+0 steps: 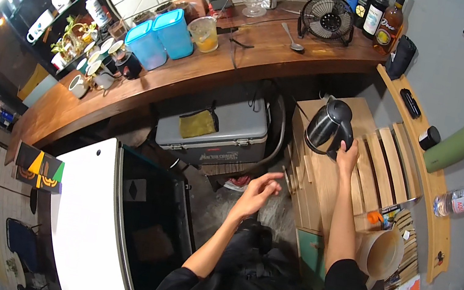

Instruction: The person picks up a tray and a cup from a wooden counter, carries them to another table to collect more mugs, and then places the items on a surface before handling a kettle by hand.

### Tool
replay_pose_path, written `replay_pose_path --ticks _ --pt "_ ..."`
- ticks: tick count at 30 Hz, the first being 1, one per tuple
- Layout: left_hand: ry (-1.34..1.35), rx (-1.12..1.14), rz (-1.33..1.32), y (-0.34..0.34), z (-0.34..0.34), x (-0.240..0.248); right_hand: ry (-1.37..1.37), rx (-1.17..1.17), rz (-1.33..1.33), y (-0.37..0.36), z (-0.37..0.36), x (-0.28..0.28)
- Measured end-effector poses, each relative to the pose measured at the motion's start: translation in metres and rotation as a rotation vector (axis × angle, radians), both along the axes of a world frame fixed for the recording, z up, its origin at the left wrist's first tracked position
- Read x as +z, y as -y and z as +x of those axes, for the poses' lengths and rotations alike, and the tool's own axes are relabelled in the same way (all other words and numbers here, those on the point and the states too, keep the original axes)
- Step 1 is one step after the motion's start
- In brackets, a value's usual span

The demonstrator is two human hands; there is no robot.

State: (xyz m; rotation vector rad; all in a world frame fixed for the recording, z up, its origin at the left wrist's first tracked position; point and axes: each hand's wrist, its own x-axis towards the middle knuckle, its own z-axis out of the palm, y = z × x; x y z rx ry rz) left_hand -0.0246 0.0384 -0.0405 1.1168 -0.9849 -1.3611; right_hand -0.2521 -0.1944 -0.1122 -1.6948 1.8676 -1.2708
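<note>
A black and steel electric kettle (pixel 323 124) stands on, or just over, the light wooden top (pixel 364 111) below the counter; I cannot tell if its base touches. My right hand (pixel 346 154) is wrapped round the kettle's black handle on its near right side. My left hand (pixel 261 194) hangs in the air left of the wooden unit, holding nothing, its index finger stretched out and the other fingers loosely bent. To the right of the kettle lie several wooden slats (pixel 379 162), and the kettle's lid looks closed.
Above runs a curved wooden counter (pixel 248 54) with blue-lidded containers (pixel 174 34), a spoon (pixel 293 39), a fan (pixel 327 18) and bottles (pixel 376 14). Below sits a grey cooler (pixel 217 124). A white-topped cabinet (pixel 86 212) stands left. A green flask (pixel 456 147) and water bottle (pixel 459 201) line the right ledge, near a bucket (pixel 380 253).
</note>
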Motion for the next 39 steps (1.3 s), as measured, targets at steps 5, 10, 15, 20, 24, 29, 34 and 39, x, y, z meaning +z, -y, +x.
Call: replay_pose_path --ticks 5,10,15,20,24,29,34,39 --pt "0.45 -0.192 -0.336 0.13 -0.023 0.037 -0.058 -0.044 0.102 -0.005 -0.011 0.002" --pt "0.893 -0.06 -0.524 0.243 -0.061 0.038 -0.059 -0.07 -0.111 -0.012 0.002 0.001" --pt "1.191 -0.096 -0.46 0.282 -0.075 0.028 -0.106 -0.217 0.099 -0.029 0.026 0.021" --pt "1.192 -0.066 -0.516 0.295 -0.084 0.025 -0.102 -0.239 0.122 -0.035 0.03 0.027" --pt "1.14 0.0 -0.472 0.309 -0.081 0.018 -0.085 -0.221 0.062 -0.036 0.04 0.035" --pt "1.122 0.07 -0.491 0.306 -0.087 0.018 -0.1 -0.24 0.145 -0.038 0.042 0.038" --pt "1.169 0.128 -0.546 0.294 -0.093 0.029 -0.147 -0.248 0.113 -0.036 0.044 0.03" --pt "1.311 0.041 -0.629 0.249 -0.108 0.045 -0.113 -0.217 0.107 -0.039 0.042 0.02"
